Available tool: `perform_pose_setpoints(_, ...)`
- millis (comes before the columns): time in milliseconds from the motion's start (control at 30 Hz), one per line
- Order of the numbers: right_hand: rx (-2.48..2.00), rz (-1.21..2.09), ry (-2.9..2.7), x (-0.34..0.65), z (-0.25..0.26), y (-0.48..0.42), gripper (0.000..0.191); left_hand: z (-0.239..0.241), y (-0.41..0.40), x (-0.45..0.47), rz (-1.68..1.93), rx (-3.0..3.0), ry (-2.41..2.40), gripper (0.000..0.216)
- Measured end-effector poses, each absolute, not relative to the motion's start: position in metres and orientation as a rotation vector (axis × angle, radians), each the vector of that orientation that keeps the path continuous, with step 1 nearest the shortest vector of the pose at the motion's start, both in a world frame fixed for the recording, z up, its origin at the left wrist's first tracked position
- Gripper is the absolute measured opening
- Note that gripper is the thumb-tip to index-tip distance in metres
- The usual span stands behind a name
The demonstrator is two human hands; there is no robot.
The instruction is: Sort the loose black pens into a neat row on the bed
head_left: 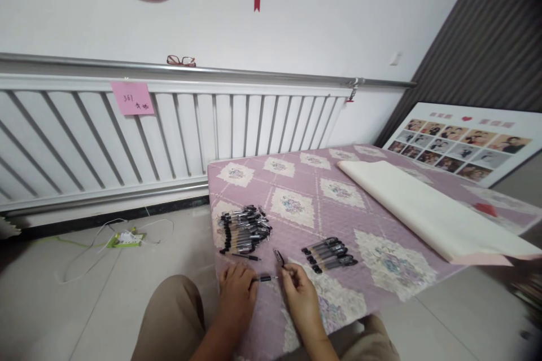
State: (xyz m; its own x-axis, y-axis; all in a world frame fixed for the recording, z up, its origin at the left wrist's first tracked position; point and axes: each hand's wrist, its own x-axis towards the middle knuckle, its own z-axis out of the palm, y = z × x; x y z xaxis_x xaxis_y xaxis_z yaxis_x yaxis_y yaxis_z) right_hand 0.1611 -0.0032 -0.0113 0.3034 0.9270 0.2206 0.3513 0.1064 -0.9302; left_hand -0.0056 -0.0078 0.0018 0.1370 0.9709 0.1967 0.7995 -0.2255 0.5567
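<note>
Pink quilted cloth covers the surface (339,180), whose near corner sits between my knees, with its left edge falling straight to the tiled floor (84,293). I have both hands low at that corner: the left hand (236,293) is curled around one end of a black pen (265,278) and the right hand (298,292) pinches the other end, so the pen lies level between them, just above the cloth. A loose pen part (278,257) rests just beyond it. To the left, a heap of pens (243,228) lies close to the left edge; to the right, a neat row of pens (330,254) lies well inside the cloth. Between the two there is bare cloth to work in. A cream roll (423,208) crosses the far right side and overhangs the right edge. Behind, a white radiator (127,141) lines the wall.
</note>
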Motion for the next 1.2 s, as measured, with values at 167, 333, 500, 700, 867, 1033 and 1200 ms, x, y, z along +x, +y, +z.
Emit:
perform_pose_setpoints(167,-1.443,0.638,-1.249,0.164,-0.011,-0.004,0.025,0.002,-0.008,-0.006,0.742,2.113,1.712,0.017)
perform_pose_setpoints(333,-1.408,0.667,-1.364,0.166,-0.009,-0.007,0.020,0.001,-0.008,-0.006,0.763,2.110,1.709,0.016)
perform_pose_setpoints(500,-1.398,0.786,-1.320,0.170,-0.003,-0.008,0.024,-0.001,-0.008,-0.007,0.772,2.100,1.680,0.017)
perform_pose_setpoints(700,-1.389,0.845,-1.348,0.173,0.006,-0.009,0.023,-0.001,-0.008,-0.008,0.791,2.093,1.635,0.017)
perform_pose_setpoints(867,-1.383,0.878,-1.393,0.173,0.009,-0.010,0.020,0.001,-0.009,-0.008,0.802,2.123,1.617,0.016)
perform_pose_setpoints(1033,-1.394,0.931,-1.423,0.174,0.006,-0.009,0.017,0.002,-0.011,-0.009,0.801,2.155,1.576,0.016)
perform_pose_setpoints(1200,-1.343,1.013,-1.402,0.176,0.001,-0.009,0.016,0.004,-0.011,-0.009,0.789,2.167,1.572,0.018)
